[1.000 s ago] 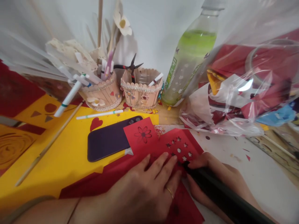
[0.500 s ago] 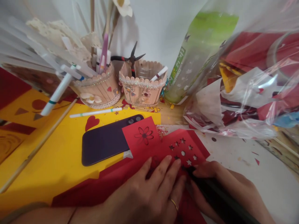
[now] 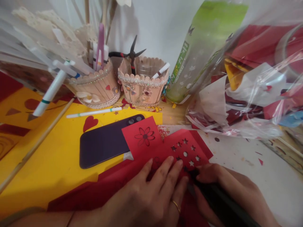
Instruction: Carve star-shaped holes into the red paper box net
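My left hand (image 3: 151, 192) lies flat with its fingers spread, pressing on a sheet of red paper (image 3: 104, 184). A ring circles one of its fingers. To the right, my right hand (image 3: 227, 186) is closed around a long black tool (image 3: 220, 201) that looks like a craft knife. Its tip meets the paper just beside my left fingertips; the blade itself is too dark to make out. Above the tip, the paper has several small star-shaped holes and one round hole. A red square (image 3: 144, 135) with a flower pattern overlaps a dark phone (image 3: 104, 143).
Behind stand two wooden-stick baskets, one with markers (image 3: 94, 85) and one with pliers (image 3: 144, 88). A green-topped plastic packet (image 3: 196, 44) and a clear bag of paper scraps (image 3: 239, 94) are at the right. Yellow paper (image 3: 54, 151) and a thin stick (image 3: 35, 148) lie left.
The view has shifted slightly, so the things at the left appear a little further left. Both hands stay almost in place, and the tool's tip stays at the paper.
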{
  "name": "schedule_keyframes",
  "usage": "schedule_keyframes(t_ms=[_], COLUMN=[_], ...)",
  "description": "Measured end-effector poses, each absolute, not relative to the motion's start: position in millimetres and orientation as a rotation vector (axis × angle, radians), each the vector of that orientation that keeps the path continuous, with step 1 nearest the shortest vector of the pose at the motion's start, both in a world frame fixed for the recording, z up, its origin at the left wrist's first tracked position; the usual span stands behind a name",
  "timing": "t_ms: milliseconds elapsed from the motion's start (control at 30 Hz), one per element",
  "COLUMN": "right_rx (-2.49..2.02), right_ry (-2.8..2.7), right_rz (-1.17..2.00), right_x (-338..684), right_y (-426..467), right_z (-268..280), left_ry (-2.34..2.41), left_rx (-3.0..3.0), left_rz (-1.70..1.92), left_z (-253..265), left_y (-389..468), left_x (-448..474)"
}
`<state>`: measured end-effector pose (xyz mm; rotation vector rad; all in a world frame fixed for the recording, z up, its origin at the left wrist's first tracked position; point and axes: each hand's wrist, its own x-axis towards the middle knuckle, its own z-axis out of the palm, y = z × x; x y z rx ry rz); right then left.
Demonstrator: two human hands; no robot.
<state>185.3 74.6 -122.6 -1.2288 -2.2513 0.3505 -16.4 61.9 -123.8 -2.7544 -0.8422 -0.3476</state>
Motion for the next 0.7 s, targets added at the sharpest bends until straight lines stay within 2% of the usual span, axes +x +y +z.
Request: schedule_keyframes(t_ms=[500, 700], right_rx=[-1.215, -1.372], right_ry=[-2.228, -2.047], right_rz=[0.466, 0.786], right_x=[188.6, 203.3], right_y=[74.9, 82.8], right_z=[-123.4, -104.9], left_ry=[-0.825, -0.888], left_rx=[-2.766, -2.755], left_rz=[-0.333, -0.501], left_z=[-124.0, -127.7], left_y=[61.8, 62.7], left_x=[-19.3, -14.7])
